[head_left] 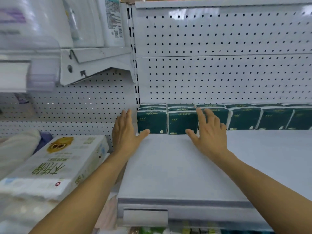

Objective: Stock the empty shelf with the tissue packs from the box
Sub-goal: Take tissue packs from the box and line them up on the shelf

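Head view, single camera, looking forward and down onto a white metal shelf (177, 166) backed by a perforated panel (219, 73). Item one: a row of dark green tissue packs (244, 118), standing on edge against the panel from about 11 o'clock across to 3 o'clock of the frame, touching one another, with further packs behind or on top at the left end; the exact count there cannot be told. Most of the shelf in front of the row is bare. Item two: left hand (125, 130), at 10 o'clock of centre, fingers straight and spread, holding nothing, thumb tip at the lower corner of the leftmost pack (152, 121). Item three: right hand (208, 130), just right of centre, fingers extended and apart, lying over the face of the third pack, thumb near the bottom edge of the second pack (182, 123); it grips nothing. The box named in the task is not in view. Handling, as judged: film-wrapped packs are likely light, soft and compressible, with slick wrapping; best taken across the broad faces or squeezed several together between flat palms, not pinched at a corner. Other stock: a white boxed product (54, 166) at 8 o'clock and white packages (87, 21) at 11 o'clock.
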### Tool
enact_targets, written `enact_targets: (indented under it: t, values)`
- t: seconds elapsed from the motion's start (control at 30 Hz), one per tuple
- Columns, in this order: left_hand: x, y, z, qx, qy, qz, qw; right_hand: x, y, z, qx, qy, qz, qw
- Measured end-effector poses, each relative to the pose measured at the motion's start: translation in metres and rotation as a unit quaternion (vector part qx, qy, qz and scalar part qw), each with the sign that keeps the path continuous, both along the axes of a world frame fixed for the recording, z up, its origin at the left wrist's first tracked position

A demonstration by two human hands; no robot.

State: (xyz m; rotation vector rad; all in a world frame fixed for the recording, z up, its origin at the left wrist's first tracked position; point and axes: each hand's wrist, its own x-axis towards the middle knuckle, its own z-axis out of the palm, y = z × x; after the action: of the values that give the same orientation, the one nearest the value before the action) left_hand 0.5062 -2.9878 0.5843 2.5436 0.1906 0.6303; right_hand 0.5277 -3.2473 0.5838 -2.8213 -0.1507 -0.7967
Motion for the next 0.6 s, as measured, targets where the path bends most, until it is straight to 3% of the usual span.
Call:
enact_targets:
  t: [0.23, 0.5, 0.6]
  values:
    - [-0.128, 0.011, -0.004, 0.161, -0.111, -0.035, 0.980, -0.110, 0.032, -0.008, 0.007, -0.086, 0.129, 0.988]
    - [-0.279, 0.048, -0.076, 0.168, -0.088, -0.025, 0.982, -0.251, 0.081, -0.061, 0.036, -0.105, 0.294, 0.949]
    - [-0.322, 0.067, -0.112, 0.147, -0.058, -0.022, 0.987, -0.284, 0.101, -0.101, 0.014, -0.060, 0.340, 0.938]
